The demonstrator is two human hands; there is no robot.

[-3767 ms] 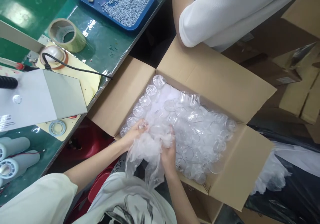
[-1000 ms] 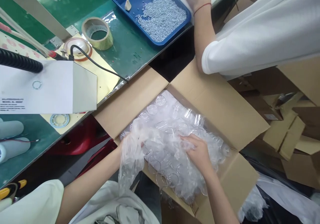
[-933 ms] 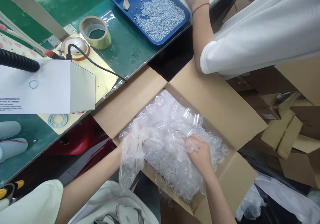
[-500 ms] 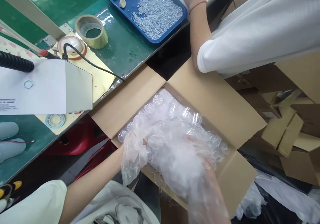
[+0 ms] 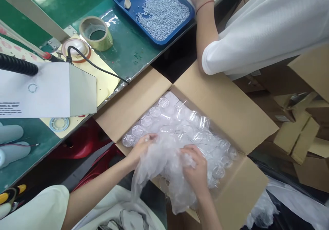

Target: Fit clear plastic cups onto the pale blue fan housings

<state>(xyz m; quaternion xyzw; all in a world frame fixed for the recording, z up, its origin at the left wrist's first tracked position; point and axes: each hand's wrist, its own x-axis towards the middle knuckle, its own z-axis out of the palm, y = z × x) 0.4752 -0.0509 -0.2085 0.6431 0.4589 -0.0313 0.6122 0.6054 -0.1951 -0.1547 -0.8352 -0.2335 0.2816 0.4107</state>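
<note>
An open cardboard box (image 5: 226, 106) stands beside the green bench, holding several clear round plastic covers (image 5: 180, 123) inside a thin clear plastic bag (image 5: 164, 165). My left hand (image 5: 141, 147) grips the bunched bag film at the box's near left rim. My right hand (image 5: 196, 170) clutches the same film a little to the right, over the covers. The loose bag end hangs down over the near rim toward my lap.
A co-worker's arm in a white sleeve (image 5: 246, 34) reaches over the bench beyond the box. On the green bench (image 5: 128, 51) sit a blue tray of small screws (image 5: 161, 10), a tape roll (image 5: 95, 33), a white machine housing (image 5: 48, 93) with a black cable. More cartons (image 5: 303, 134) lie at right.
My right hand has pulled back from the middle of the box toward the near rim, gathering the bag film. Both hands now bunch the film together, and more covers lie exposed at the far side.
</note>
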